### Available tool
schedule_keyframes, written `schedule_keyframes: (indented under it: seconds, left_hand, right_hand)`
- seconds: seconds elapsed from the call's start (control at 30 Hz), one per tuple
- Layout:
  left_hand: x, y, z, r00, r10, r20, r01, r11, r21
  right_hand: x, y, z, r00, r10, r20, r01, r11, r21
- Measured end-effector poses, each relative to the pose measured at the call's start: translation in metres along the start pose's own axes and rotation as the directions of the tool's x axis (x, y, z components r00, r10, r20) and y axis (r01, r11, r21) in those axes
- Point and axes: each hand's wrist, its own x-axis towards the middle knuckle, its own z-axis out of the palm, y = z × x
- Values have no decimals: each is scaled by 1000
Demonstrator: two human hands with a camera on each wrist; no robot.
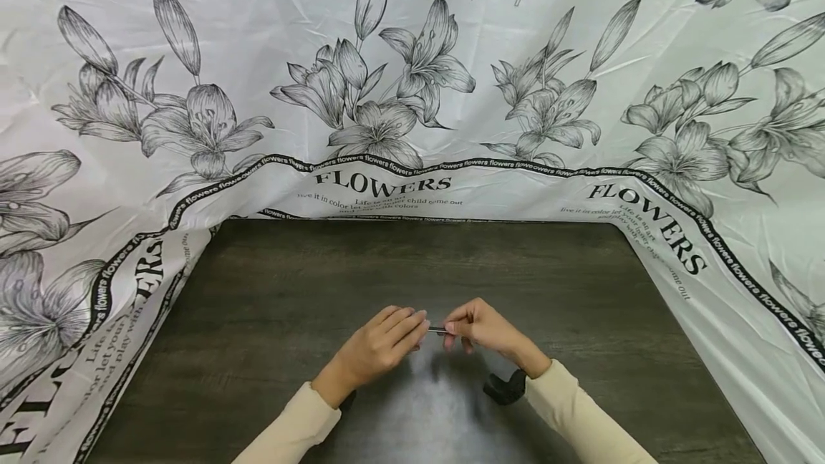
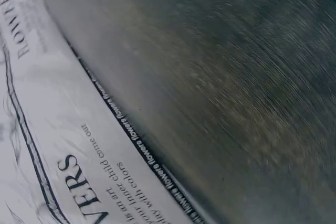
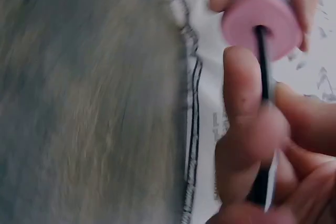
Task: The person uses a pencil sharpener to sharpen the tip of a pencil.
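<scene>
1. While the table (image 1: 290, 292) is seen from above, two hands are held close together over its near middle.
2. A thin dark rod (image 3: 264, 66) is pinched by the right hand (image 1: 480, 326) between thumb and fingertips (image 3: 247, 103).
3. A pink round piece (image 3: 262, 22) is seen at the far end of the rod, and the rod is stuck into its middle.
4. The pink piece is gripped by the curled fingers of the left hand (image 1: 387, 339).
5. In the view from above, only a short bit of the rod is seen between the two hands.
6. What kind of tool this is cannot be told, as the close view is blurred.
7. The table is ringed on three sides by a white sheet (image 1: 412, 92) printed with grey flowers and the word FLOWERS.
8. Cream sleeves (image 1: 573, 414) are worn on both arms
</scene>
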Motion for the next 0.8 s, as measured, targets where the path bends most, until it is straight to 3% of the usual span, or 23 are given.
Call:
schedule_keyframes:
  seconds: [0.07, 0.1, 0.13, 0.2, 0.27, 0.3, 0.37, 0.43, 0.5, 0.53, 0.6, 0.63, 0.67, 0.73, 0.77, 0.8]
  left_hand:
    - [-1, -3, -3, 994, -85, 62, 90, 993, -76]
    - [-2, -4, -5, 987, -129, 91, 139, 983, -116]
    - [-2, -6, -6, 979, -171, 114, 188, 970, -157]
    - [-1, -8, -10, 951, -261, 165, 295, 927, -233]
    - [1, -10, -13, 904, -356, 235, 417, 856, -306]
    - [2, -11, -15, 869, -405, 283, 486, 805, -341]
    - [5, -12, -19, 772, -491, 404, 633, 652, -418]
    - [8, -15, -22, 658, -529, 536, 753, 472, -458]
    - [10, -20, -25, 551, -511, 660, 834, 299, -464]
    - [11, -22, -26, 509, -485, 711, 858, 224, -462]
    - [12, -28, -28, 446, -413, 794, 888, 95, -449]
    - [12, -30, -29, 422, -378, 824, 896, 37, -442]
    - [13, -33, -29, 410, -346, 844, 897, -12, -441]
    - [14, -35, -30, 397, -315, 862, 895, -72, -439]
    - [14, -35, -30, 401, -319, 859, 892, -77, -445]
    - [16, -35, -30, 413, -336, 846, 890, -51, -454]
  right_hand:
    - [1, 1, 5, 989, -131, -72, 120, 983, -135]
    - [2, 1, 8, 970, -217, -104, 189, 954, -231]
    - [3, 1, 11, 942, -309, -130, 250, 907, -340]
    - [4, 3, 16, 850, -503, -154, 339, 748, -570]
    - [5, 4, 20, 725, -675, -136, 369, 548, -751]
    - [6, 4, 21, 662, -740, -116, 366, 454, -813]
    - [8, 4, 22, 549, -833, -63, 346, 295, -891]
    - [8, 5, 22, 456, -890, -12, 323, 178, -929]
    - [9, 6, 22, 375, -926, 41, 296, 78, -952]
    - [10, 7, 22, 339, -939, 66, 286, 36, -958]
    - [10, 8, 22, 274, -955, 111, 264, -36, -964]
    - [11, 9, 22, 244, -961, 128, 251, -65, -966]
    - [12, 10, 23, 218, -966, 141, 239, -87, -967]
    - [13, 11, 24, 181, -972, 149, 227, -106, -968]
    - [13, 11, 25, 173, -975, 140, 230, -98, -968]
    - [14, 12, 25, 178, -977, 117, 239, -73, -968]
